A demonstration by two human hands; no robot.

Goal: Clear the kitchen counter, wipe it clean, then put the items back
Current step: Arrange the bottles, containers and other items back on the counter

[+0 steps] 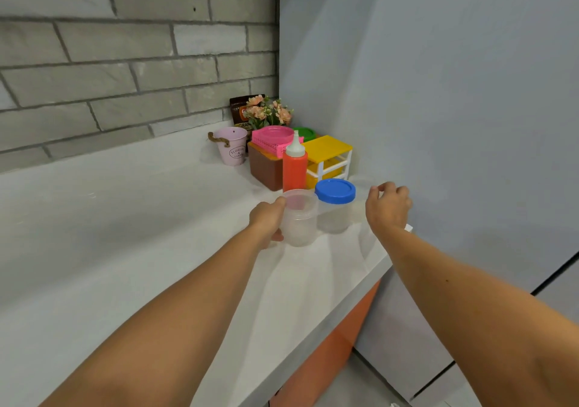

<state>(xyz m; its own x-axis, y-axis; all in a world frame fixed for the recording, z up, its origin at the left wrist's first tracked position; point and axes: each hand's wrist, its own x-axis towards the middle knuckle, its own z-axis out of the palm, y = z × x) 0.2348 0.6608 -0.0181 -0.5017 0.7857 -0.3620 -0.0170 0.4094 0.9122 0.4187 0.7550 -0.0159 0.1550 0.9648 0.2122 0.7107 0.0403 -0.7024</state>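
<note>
Here, left hand point(268, 218) grips one jar point(299, 221) of two.

The stone counter point(125, 218) is white, the brick-patterned wall point(109, 61) grey. The plastic squeeze bottle point(294, 168) is orange-red, white-capped; the round jar lid point(335, 191) blue.

Running across far left, grey brick wall point(125, 61), meeting plain blue-grey wall point(438, 77) at the corner; showing near right, orange cabinet front point(329, 353) above grey floor point(354, 384).
</note>
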